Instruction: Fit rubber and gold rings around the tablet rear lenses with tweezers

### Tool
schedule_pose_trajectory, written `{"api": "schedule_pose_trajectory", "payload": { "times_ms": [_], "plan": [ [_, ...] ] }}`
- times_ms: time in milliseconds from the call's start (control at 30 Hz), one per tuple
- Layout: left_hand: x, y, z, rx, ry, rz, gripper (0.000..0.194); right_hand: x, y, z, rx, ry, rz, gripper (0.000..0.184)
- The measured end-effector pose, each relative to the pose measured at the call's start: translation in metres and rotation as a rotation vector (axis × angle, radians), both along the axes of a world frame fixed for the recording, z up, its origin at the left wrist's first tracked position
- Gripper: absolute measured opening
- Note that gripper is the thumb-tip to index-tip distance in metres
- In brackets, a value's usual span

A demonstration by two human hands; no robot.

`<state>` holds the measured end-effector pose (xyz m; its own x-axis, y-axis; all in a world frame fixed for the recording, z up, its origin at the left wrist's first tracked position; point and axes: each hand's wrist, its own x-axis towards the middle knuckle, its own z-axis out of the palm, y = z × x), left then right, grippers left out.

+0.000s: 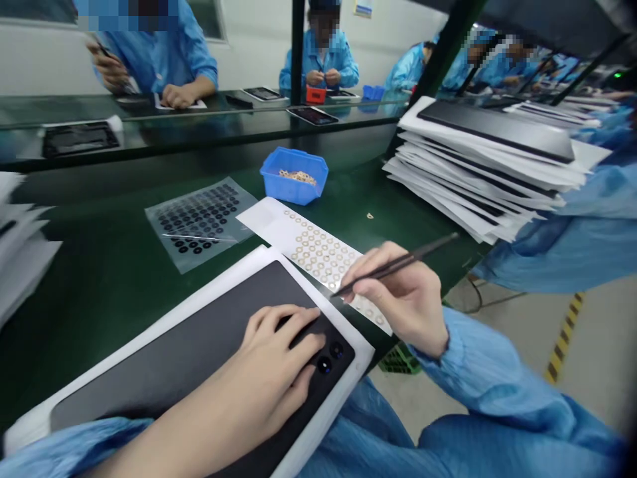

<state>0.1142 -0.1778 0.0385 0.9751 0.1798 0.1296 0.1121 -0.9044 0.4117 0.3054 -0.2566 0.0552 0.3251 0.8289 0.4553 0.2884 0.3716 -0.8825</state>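
A dark flat panel [199, 352], like a tablet's back cover with two round lenses at one corner, lies on a white foam sheet [343, 312]. My left hand [279, 352] rests on that panel beside the lenses, fingers spread. In my right hand [403, 292] is a pair of dark tweezers [393, 265], its tip pointing left just above the sheet's edge. Under and beyond that hand lies a white strip [308, 239] bearing rows of small ring stickers. Farther left is a clear sheet [199, 219] with rows of black round pieces.
A blue bin [293, 176] holds small ring pieces. Stacked white sheets and panels [478, 166] stand at the right, with another stack [24, 245] at the left edge. Across a raised shelf [199, 136], several people in blue work. A green crate [401, 358] sits below the table.
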Motion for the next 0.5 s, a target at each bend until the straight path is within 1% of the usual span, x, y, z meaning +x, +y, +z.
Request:
{"api": "schedule_pose_trajectory", "payload": {
  "times_ms": [67,133,200,300,400,500],
  "plan": [
    [0.0,-0.001,0.003,-0.006,0.012,-0.013,0.027,-0.003,0.037,0.016,-0.018,-0.118,0.07,0.009],
    [-0.001,-0.001,0.007,0.001,0.018,-0.019,0.025,-0.014,0.081,0.022,-0.06,-0.226,0.184,0.012],
    [-0.001,-0.001,0.009,0.009,0.018,-0.013,0.021,-0.033,0.125,0.019,-0.126,-0.3,0.299,0.013],
    [-0.003,-0.001,0.011,0.036,0.002,-0.022,0.017,-0.062,0.179,0.002,-0.209,-0.342,0.406,0.014],
    [-0.004,0.0,0.011,0.071,-0.021,-0.035,0.015,-0.081,0.209,-0.015,-0.23,-0.469,0.438,0.013],
    [-0.004,0.001,0.01,0.096,-0.041,-0.037,0.015,-0.087,0.22,-0.024,-0.237,-0.603,0.455,0.015]
  ]
}}
